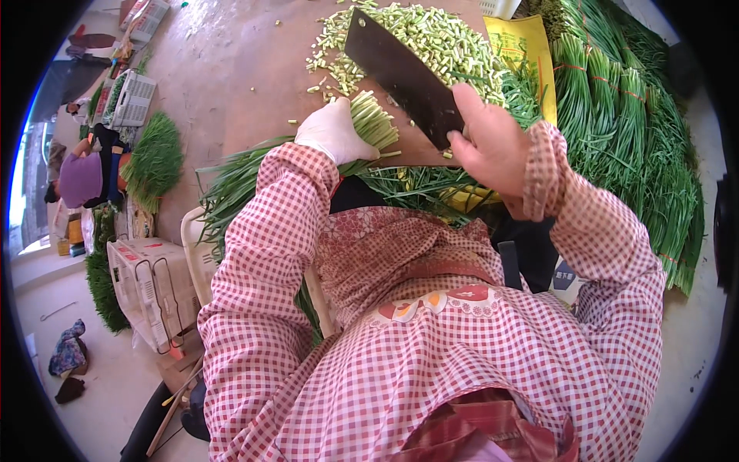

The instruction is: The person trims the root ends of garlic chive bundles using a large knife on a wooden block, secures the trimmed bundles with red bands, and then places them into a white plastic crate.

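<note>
Greens (375, 121) sit in a bunch in the left hand (329, 132). Its fingers, in a white glove, wrap around the stems, likely to keep them all together. The stem ends poke out past the fingers to the right, and the long leaves hang out behind them to the left. The right hand (493, 137) has its fingers curled tight on the big knife (404, 73), maybe so it won't wobble. Its blade is just beside the stem ends. Chopped bits (439, 38) lie in a pile on the surface (239, 65), past both hands, perhaps to leave room up close.
</note>
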Available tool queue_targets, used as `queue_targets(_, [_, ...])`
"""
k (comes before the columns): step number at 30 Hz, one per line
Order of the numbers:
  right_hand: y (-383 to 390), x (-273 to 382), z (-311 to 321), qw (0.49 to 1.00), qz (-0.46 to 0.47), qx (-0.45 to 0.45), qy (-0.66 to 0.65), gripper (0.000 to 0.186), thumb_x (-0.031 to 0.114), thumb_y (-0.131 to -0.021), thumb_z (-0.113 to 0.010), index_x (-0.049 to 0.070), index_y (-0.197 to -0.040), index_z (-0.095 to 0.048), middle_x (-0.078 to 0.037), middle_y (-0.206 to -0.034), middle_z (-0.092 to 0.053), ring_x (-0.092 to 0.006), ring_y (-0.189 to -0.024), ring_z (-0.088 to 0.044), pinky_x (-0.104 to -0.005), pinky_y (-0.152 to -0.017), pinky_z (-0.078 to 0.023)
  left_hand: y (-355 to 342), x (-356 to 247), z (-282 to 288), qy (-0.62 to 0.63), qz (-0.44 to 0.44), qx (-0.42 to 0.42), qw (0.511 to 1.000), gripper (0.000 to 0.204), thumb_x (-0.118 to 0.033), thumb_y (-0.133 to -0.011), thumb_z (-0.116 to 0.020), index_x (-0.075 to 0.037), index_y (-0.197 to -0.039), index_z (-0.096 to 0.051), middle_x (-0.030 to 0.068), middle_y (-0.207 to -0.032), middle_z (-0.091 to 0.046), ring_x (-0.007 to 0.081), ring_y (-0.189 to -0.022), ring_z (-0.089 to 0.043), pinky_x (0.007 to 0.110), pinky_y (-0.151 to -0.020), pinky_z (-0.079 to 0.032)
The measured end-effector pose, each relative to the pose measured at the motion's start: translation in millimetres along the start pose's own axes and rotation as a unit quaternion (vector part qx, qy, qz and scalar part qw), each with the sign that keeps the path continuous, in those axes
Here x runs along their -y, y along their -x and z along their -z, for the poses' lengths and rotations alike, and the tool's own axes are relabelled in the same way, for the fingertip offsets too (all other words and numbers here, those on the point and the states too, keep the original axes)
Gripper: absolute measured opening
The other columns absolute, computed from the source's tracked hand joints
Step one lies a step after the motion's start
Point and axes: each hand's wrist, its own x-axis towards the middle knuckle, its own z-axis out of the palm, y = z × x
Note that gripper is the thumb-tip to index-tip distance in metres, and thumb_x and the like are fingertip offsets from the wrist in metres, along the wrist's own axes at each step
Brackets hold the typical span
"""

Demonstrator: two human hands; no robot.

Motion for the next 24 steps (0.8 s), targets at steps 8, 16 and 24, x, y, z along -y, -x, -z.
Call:
queue_targets(8, [32.9,5.1,-10.7,0.999,-0.013,0.01,0.033,0.023,0.003,-0.078,-0.051,-0.001,-0.097,-0.039,-0.023,-0.067,-0.054,-0.0436,-0.067,-0.057,-0.0479,-0.059,-0.044,-0.8,-4.6,3.4,0.0,0.004,0.023,1.0,0.088,-0.039,-0.054,-0.081,0.001,-0.123,-0.046,0.0203,-0.111,-0.06,0.0314,-0.105,-0.058,0.037,-0.091,-0.046])
queue_targets(16, [30.5,4.9,-8.9,1.0,-0.011,0.006,-0.009,0.022,0.002,-0.079,-0.05,-0.001,-0.098,-0.04,-0.023,-0.07,-0.053,-0.0435,-0.069,-0.056,-0.0474,-0.059,-0.043,1.1,-2.6,4.7,0.017,-0.003,0.018,1.0,0.088,-0.038,-0.053,-0.081,0.002,-0.123,-0.047,0.0205,-0.112,-0.059,0.0312,-0.106,-0.058,0.037,-0.091,-0.045])
queue_targets(24, [34.5,-7.2,-22.4,0.995,0.063,-0.021,0.068,0.027,0.003,-0.08,-0.053,0.0,-0.103,-0.04,-0.02,-0.065,-0.051,-0.0421,-0.063,-0.054,-0.0426,-0.055,-0.042,1.2,-6.5,8.2,0.028,-0.018,0.026,0.999,0.088,-0.037,-0.054,-0.08,0.001,-0.126,-0.046,0.0202,-0.115,-0.059,0.0306,-0.107,-0.057,0.037,-0.092,-0.045])
